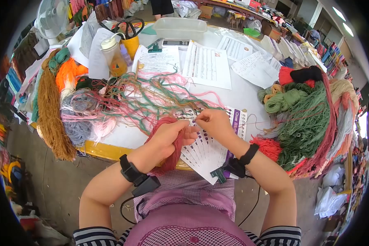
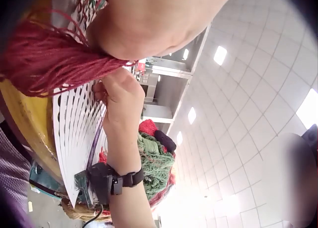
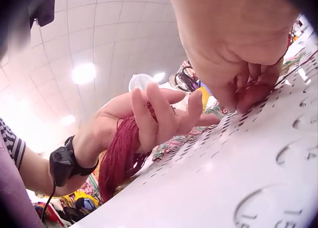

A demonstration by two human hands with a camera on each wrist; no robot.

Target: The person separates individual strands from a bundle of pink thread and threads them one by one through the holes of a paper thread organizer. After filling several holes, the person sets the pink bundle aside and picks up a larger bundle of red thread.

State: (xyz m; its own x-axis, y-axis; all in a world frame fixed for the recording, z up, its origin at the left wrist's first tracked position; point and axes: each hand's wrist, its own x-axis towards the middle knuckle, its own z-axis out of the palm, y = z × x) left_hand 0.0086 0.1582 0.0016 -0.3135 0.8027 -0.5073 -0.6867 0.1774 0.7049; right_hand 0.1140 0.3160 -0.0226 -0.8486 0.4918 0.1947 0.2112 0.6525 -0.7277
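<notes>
Nearest is a purple checked apron. Beyond it, the fingers of the left hand curl round a dark red skein that hangs at the edge of the surface. Just beside it, the fingers of the right hand pinch a thin thread over fanned white punched cards. Past the hands lies a pink and green yarn tangle, between brown yarn at left and green yarn at right. Farther back are printed sheets, a yellow cup and a clear tray.
</notes>
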